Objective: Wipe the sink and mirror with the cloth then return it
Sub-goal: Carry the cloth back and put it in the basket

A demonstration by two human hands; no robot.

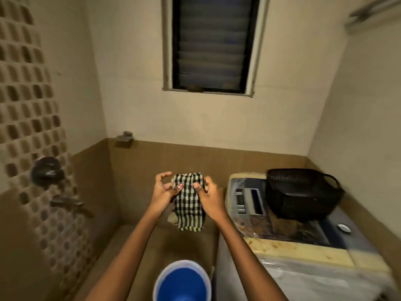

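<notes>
Cloth (189, 200) held up in front of the person, both hands on it.

Checked black and pale, it is pinched at its upper part: the left hand (161, 192) grasps its left edge, thumb and one finger closed on the fabric while the other fingers curl free above, and the right hand (209, 197) grasps its right edge with the thumb pressed on the front. Below the grip the cloth hangs loose in the air, touching nothing else. Further below the grip stands a blue bucket (181, 281) on the floor. To the right of the grip is a washing machine (303, 242) with a black basket (301, 192) on its lid. Above the grip, a louvred window (211, 43); to its left, taps (46, 172) on the tiled wall.
</notes>
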